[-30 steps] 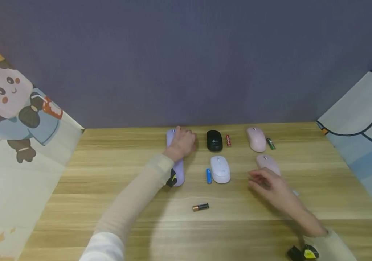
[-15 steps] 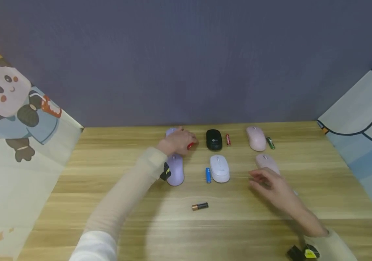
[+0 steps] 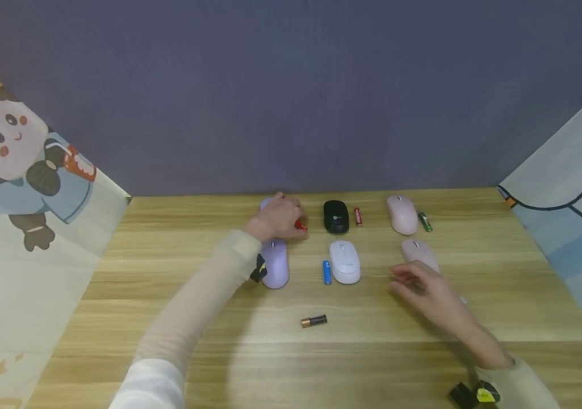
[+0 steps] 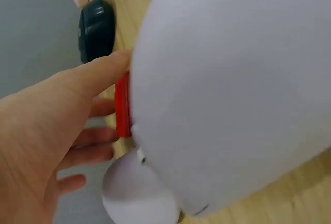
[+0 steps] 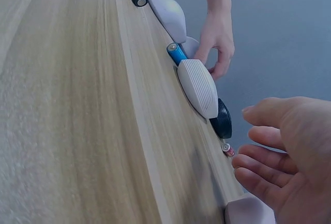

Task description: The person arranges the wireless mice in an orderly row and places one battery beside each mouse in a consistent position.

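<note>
One red battery (image 4: 122, 107) between left hand's (image 3: 280, 218) fingertips.

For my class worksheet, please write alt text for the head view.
A person's left hand grips a small red object at the far side of a wooden table; the right hand, holding nothing, is by a pink mouse. Between the hands are a black mouse, a white mouse and a blue battery.

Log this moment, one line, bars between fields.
left hand: pinches red object | right hand: holds nothing, near front pink mouse | copper-tipped battery: on table
</note>
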`<move>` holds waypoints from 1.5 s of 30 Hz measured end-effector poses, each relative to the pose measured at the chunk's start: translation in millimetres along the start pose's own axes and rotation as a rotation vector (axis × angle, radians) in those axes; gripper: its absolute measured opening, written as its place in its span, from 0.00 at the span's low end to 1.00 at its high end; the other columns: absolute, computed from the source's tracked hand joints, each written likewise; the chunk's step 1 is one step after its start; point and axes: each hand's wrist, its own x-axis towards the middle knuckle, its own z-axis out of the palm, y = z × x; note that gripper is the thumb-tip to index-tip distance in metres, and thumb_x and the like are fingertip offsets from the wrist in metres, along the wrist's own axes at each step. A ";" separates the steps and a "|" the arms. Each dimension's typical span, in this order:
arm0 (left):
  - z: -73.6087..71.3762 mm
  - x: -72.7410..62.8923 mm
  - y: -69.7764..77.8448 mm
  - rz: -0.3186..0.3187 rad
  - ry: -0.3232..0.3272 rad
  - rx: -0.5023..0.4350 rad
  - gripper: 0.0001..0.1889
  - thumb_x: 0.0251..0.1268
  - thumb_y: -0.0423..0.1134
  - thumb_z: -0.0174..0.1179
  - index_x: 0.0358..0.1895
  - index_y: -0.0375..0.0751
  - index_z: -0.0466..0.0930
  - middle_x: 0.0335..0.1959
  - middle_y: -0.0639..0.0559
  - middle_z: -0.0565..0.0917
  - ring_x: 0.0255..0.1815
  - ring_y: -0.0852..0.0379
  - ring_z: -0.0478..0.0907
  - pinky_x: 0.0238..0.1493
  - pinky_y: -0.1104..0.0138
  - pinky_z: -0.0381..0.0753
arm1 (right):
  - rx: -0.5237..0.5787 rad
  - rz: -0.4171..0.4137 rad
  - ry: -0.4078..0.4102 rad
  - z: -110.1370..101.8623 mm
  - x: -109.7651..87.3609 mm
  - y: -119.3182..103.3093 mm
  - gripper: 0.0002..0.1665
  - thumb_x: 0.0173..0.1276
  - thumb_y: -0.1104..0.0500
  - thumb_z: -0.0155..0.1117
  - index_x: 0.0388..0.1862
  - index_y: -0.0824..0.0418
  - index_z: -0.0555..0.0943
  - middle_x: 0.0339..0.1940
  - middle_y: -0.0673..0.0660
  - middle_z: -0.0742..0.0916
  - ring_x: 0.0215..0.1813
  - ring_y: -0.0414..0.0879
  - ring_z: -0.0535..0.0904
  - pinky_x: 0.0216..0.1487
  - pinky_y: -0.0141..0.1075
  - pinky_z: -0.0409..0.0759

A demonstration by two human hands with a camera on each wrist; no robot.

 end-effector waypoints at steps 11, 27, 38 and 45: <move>3.2 4.3 7.2 -0.088 0.042 0.095 0.18 0.71 0.60 0.61 0.47 0.52 0.86 0.49 0.53 0.86 0.56 0.52 0.80 0.68 0.53 0.67 | 0.004 0.042 -0.023 -0.2 -1.0 -0.5 0.17 0.64 0.67 0.75 0.52 0.64 0.84 0.46 0.54 0.89 0.44 0.43 0.86 0.49 0.23 0.83; -1.2 3.6 8.3 -0.080 -0.064 0.053 0.28 0.68 0.49 0.67 0.70 0.48 0.76 0.67 0.50 0.79 0.68 0.51 0.74 0.74 0.56 0.66 | -0.011 0.059 -0.031 -0.2 -3.0 -1.9 0.17 0.65 0.65 0.75 0.53 0.62 0.85 0.47 0.53 0.89 0.44 0.40 0.85 0.49 0.25 0.84; 0.6 5.2 0.3 -0.065 -0.059 0.044 0.28 0.68 0.47 0.64 0.71 0.46 0.76 0.73 0.48 0.74 0.75 0.51 0.69 0.80 0.54 0.61 | -0.005 0.035 -0.022 1.1 -3.2 -0.4 0.17 0.64 0.66 0.75 0.52 0.63 0.85 0.46 0.54 0.89 0.43 0.38 0.84 0.49 0.22 0.82; 0.5 3.4 -0.6 -0.081 -0.044 0.059 0.28 0.69 0.48 0.63 0.71 0.46 0.76 0.67 0.49 0.79 0.70 0.51 0.73 0.74 0.56 0.64 | -0.001 0.016 -0.014 2.1 -3.5 0.5 0.18 0.63 0.67 0.76 0.52 0.62 0.85 0.45 0.53 0.89 0.43 0.39 0.85 0.48 0.20 0.81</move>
